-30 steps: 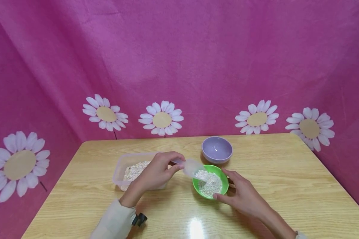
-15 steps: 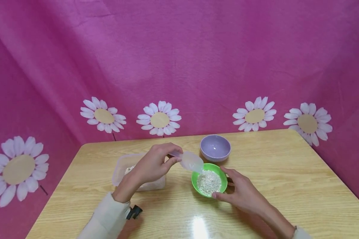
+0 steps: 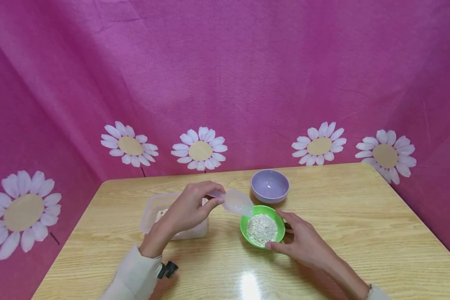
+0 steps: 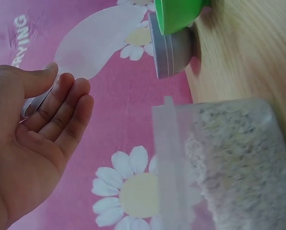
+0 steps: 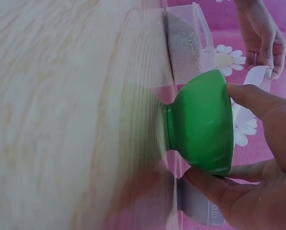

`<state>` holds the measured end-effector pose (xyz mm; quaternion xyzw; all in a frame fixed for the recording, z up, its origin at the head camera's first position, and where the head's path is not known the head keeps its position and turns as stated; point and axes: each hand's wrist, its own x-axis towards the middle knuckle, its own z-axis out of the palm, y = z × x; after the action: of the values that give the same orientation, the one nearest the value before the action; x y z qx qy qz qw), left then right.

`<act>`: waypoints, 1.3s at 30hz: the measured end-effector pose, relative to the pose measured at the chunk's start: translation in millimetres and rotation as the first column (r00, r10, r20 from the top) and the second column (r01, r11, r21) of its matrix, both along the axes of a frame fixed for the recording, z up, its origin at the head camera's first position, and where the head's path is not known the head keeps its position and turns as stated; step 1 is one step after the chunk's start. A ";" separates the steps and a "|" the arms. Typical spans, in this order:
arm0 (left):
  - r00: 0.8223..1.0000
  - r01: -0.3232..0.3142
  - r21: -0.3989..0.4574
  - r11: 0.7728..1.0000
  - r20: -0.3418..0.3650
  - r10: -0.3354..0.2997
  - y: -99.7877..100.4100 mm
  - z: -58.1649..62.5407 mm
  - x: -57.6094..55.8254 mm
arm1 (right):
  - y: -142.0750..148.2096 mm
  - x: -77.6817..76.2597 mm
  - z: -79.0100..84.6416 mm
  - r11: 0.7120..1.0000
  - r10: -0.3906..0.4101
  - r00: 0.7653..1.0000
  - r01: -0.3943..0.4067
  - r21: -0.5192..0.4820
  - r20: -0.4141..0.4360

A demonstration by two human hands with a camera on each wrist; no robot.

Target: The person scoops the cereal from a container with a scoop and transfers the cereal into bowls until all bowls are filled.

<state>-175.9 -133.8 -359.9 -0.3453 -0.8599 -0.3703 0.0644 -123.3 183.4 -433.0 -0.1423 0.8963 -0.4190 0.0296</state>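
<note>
Between thumb and fingers my left hand (image 3: 191, 208) pinches the handle of a translucent plastic scoop (image 3: 238, 203). The scoop's tip hangs over the left rim of a green bowl (image 3: 243, 233), and no oats show in it. Oat flakes (image 3: 261, 230) lie heaped inside that bowl. My right hand (image 3: 309, 243) grips the bowl's right side, thumb at the near rim and fingers at the far side. In the right wrist view, the green bowl (image 5: 203, 122) stands upright on the table. Below my left hand is a clear plastic container (image 3: 147, 216) holding more oats, partly hidden by the hand.
A purple bowl (image 3: 270, 186) stands just behind the green one, with nothing seen inside it. The wooden table (image 3: 360, 216) reaches back to a pink curtain (image 3: 225, 83) printed with daisies.
My left hand has lifted the scoop slightly and drawn it back left. The oats that were on it have slid into the green bowl. The right hand keeps its grip.
</note>
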 end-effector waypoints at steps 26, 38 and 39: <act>0.928 -0.353 0.146 0.924 0.181 0.326 -101.0 -32.4 20.6 | -68.0 -7.7 35.7 1.000 0.027 0.986 -0.025 0.019 -0.165; 0.902 -0.424 -0.015 0.906 0.086 0.424 -157.8 -25.1 26.4 | -123.3 -17.8 28.1 0.996 0.083 0.993 -0.085 -0.023 -0.080; 0.905 -0.417 -0.029 0.909 0.079 0.418 -160.6 -24.2 26.4 | -127.7 -18.7 26.9 0.995 0.090 0.992 -0.092 -0.025 -0.084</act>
<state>-149.6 -294.4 -384.1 -0.1382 -0.9178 -0.3572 0.1045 -142.0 55.7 -406.1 -0.2008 0.8831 -0.4239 0.0092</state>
